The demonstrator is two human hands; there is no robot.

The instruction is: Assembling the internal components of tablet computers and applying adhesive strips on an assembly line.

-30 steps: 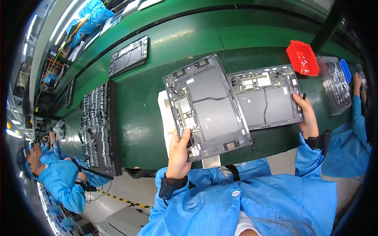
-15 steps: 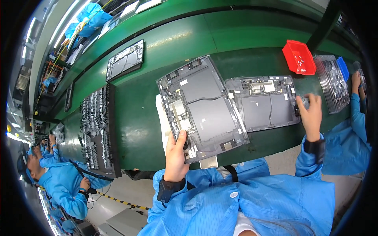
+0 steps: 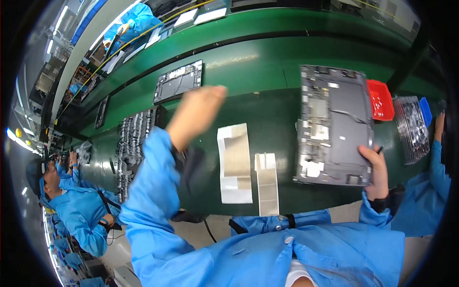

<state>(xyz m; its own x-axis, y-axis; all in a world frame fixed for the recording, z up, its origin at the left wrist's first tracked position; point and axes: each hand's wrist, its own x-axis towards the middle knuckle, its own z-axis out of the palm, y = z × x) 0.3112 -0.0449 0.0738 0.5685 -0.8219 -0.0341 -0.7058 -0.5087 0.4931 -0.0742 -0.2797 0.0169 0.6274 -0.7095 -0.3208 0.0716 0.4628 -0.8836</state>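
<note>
My right hand (image 3: 377, 167) grips the lower right corner of an opened tablet (image 3: 351, 131), thumb on top. The tablet shows dark battery blocks, a cable across them and a circuit board down its left side. Whether another tablet lies under it I cannot tell. My left hand (image 3: 196, 115), smeared by motion and empty as far as I see, is over the bench, just in front of another opened tablet (image 3: 174, 83) at the back. Two sheets lie mid-bench: a wide beige and white one (image 3: 237, 155) and a narrow one (image 3: 267, 186).
A tray of small dark parts in rows (image 3: 134, 138) stands at left, partly behind my left arm. At right are a red bin (image 3: 382, 107) with small white pieces, clear stacked trays (image 3: 413, 129) and a blue bin (image 3: 425, 111). Co-workers sit left and right.
My left hand has let go of the tablet and swung left and forward. At the right, my right hand now grips a tablet standing lengthwise. The sheets in the middle are uncovered.
</note>
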